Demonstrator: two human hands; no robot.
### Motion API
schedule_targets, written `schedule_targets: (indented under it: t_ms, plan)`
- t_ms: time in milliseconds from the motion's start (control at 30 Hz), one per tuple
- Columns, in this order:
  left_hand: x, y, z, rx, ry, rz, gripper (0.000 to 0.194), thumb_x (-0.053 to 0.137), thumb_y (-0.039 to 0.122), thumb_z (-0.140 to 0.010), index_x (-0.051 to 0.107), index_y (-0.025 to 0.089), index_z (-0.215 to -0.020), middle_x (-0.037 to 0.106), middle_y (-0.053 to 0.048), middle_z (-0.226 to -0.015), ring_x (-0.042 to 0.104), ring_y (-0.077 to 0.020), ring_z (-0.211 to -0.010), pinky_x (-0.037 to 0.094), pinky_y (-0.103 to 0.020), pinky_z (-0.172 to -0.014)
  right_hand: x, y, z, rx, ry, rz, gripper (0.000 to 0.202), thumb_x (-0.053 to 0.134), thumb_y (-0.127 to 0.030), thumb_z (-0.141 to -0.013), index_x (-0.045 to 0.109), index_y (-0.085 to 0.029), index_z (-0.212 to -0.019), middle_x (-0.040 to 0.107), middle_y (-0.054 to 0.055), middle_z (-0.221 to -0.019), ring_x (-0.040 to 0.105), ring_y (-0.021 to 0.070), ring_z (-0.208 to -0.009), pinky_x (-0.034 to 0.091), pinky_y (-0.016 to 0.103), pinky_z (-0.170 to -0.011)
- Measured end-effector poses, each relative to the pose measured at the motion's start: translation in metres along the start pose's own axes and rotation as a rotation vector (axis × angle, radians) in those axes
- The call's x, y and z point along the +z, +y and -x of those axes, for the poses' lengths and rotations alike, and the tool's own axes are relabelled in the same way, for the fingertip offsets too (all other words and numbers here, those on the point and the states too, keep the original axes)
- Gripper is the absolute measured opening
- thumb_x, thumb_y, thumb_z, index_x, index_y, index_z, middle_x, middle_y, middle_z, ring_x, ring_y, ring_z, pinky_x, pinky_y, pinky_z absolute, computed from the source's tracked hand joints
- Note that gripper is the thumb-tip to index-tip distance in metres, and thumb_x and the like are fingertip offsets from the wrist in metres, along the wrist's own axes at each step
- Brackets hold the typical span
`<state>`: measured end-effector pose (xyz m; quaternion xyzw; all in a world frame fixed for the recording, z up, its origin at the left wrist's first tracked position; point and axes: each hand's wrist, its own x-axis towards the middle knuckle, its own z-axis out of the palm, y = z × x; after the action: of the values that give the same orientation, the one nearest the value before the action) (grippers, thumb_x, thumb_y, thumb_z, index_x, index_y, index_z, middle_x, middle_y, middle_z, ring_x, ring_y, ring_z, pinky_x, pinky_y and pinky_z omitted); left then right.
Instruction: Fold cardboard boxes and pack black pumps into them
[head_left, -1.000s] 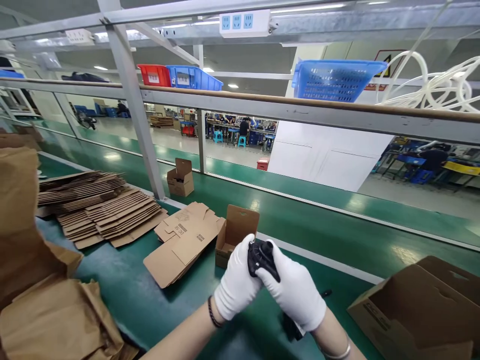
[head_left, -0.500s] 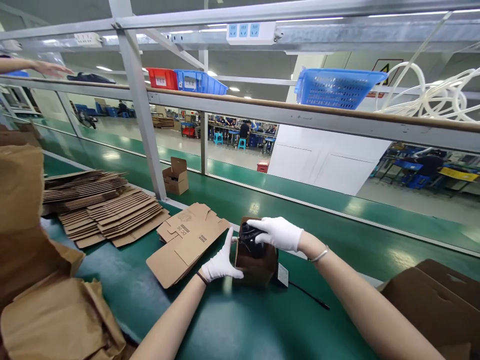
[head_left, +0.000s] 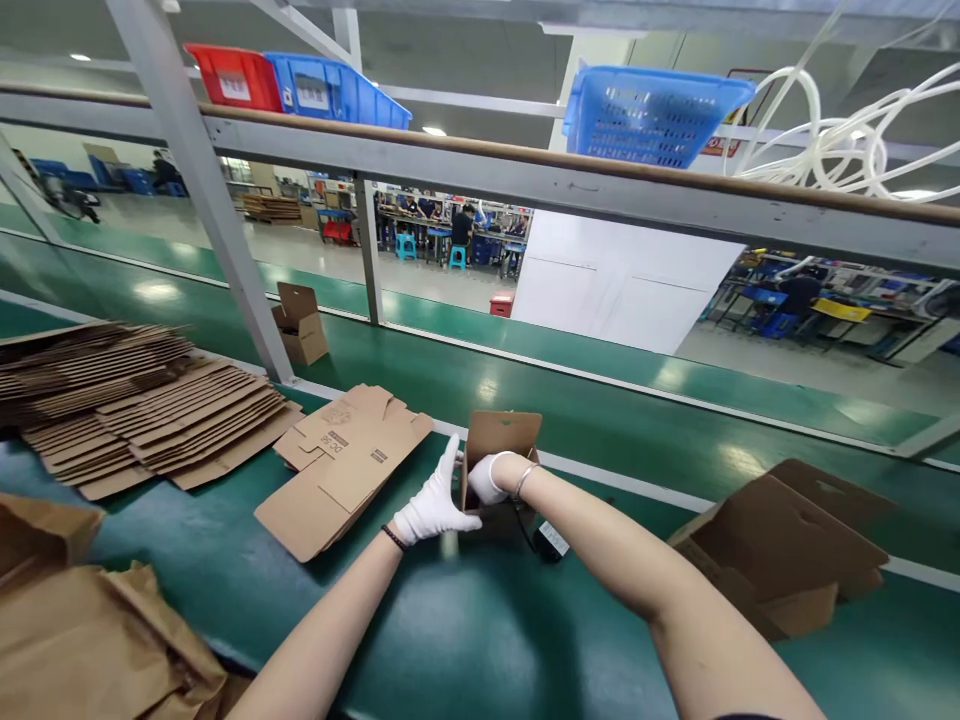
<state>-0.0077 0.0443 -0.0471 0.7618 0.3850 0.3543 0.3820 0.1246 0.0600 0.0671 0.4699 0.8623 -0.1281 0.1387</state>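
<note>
White-gloved, your left hand (head_left: 435,508) spreads wide at the cardboard box (head_left: 504,433), lower centre; your right hand (head_left: 489,480) reaches inside, grip hidden.

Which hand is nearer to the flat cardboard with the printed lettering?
Left. The left hand is just to the right of the flat cardboard, at the open box's left side; the right hand is farther right, reaching into the box.
</note>
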Motion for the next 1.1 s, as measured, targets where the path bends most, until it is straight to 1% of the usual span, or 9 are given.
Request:
schedule_targets:
  t_ms: [233,300,400,567,633,733,833,967,1100]
  plan:
    - [-0.019,0.067,0.001,0.165,0.126,-0.531,0.130,0.090,0.038,-0.042,0.020,0.021,-0.150,0.021,-0.021,-0.156,0.022,-0.0471,-0.141,0.025,-0.058,-0.113,0.010,0.057,0.093,0.325,0.253,0.043,0.037,0.035,-0.029,-0.097,0.062,-0.020,-0.120,0.063,0.015,-0.121,0.061,0.0273,-0.110,0.044,0.038,-0.090]
    - [-0.013,0.096,-0.008,0.296,-0.096,-0.632,0.115,0.091,0.032,-0.042,0.037,0.023,-0.143,0.034,-0.018,-0.151,0.036,-0.0451,-0.135,0.032,-0.054,-0.109,0.031,0.077,0.110,0.341,0.179,0.009,0.027,0.055,-0.029,-0.087,0.068,-0.024,-0.110,0.069,0.009,-0.107,0.065,0.0252,-0.099,0.047,0.032,-0.082]
    - [0.005,0.121,-0.030,0.139,-0.416,-0.875,0.088,0.090,0.021,-0.042,0.058,0.015,-0.124,0.063,-0.023,-0.118,0.060,-0.0445,-0.106,0.046,-0.053,-0.090,0.071,0.089,0.110,0.142,-0.008,0.004,0.049,0.080,-0.028,-0.060,0.071,-0.030,-0.108,0.070,0.003,-0.099,0.065,0.0256,-0.094,0.047,0.027,-0.071]
    - [0.019,0.116,-0.044,0.004,-0.557,-1.045,0.035,0.082,0.018,-0.056,0.071,0.012,-0.088,0.072,-0.021,-0.083,0.069,-0.0399,-0.078,0.050,-0.048,-0.072,0.107,0.093,0.107,0.264,0.062,0.158,0.032,0.080,-0.034,-0.058,0.076,-0.022,-0.087,0.069,0.009,-0.089,0.065,0.0278,-0.079,0.045,0.030,-0.059]
    - [0.017,0.113,-0.043,0.013,-0.567,-1.068,0.030,0.079,0.020,-0.060,0.071,0.014,-0.088,0.073,-0.020,-0.088,0.069,-0.0387,-0.081,0.050,-0.047,-0.073,0.102,0.101,0.121,0.377,0.252,0.222,0.018,0.068,-0.028,-0.075,0.075,-0.018,-0.088,0.067,0.013,-0.090,0.063,0.0270,-0.079,0.045,0.032,-0.061]
    - [0.014,0.113,-0.040,-0.007,-0.591,-1.093,0.031,0.079,0.022,-0.061,0.072,0.016,-0.090,0.074,-0.018,-0.089,0.070,-0.0359,-0.083,0.050,-0.044,-0.074,0.082,0.109,0.145,0.403,0.968,0.419,0.027,0.055,-0.014,-0.084,0.073,-0.020,-0.105,0.067,0.012,-0.088,0.061,0.0239,-0.078,0.048,0.035,-0.068]
    - [0.015,0.116,-0.041,-0.040,-0.600,-1.119,0.033,0.079,0.027,-0.062,0.072,0.017,-0.093,0.074,-0.016,-0.090,0.070,-0.0337,-0.083,0.051,-0.042,-0.073,0.067,0.101,0.150,-0.028,1.493,0.540,0.043,0.056,-0.005,-0.081,0.066,-0.023,-0.118,0.069,0.008,-0.099,0.060,0.0222,-0.090,0.051,0.037,-0.085]
    - [0.016,0.121,-0.040,-0.039,-0.589,-1.132,0.028,0.076,0.030,-0.067,0.073,0.017,-0.091,0.074,-0.015,-0.089,0.070,-0.0332,-0.083,0.052,-0.042,-0.074,0.068,0.076,0.120,-0.605,1.247,0.338,0.046,0.050,-0.006,-0.083,0.057,-0.019,-0.127,0.071,0.008,-0.110,0.064,0.0189,-0.094,0.054,0.035,-0.088]
    - [0.018,0.121,-0.038,-0.036,-0.558,-1.143,0.026,0.073,0.029,-0.070,0.073,0.013,-0.091,0.073,-0.019,-0.091,0.070,-0.0351,-0.085,0.052,-0.044,-0.075,0.057,0.064,0.086,-0.094,0.860,0.007,0.028,0.050,-0.020,-0.089,0.063,-0.019,-0.113,0.073,0.009,-0.103,0.070,0.0200,-0.091,0.056,0.032,-0.079]
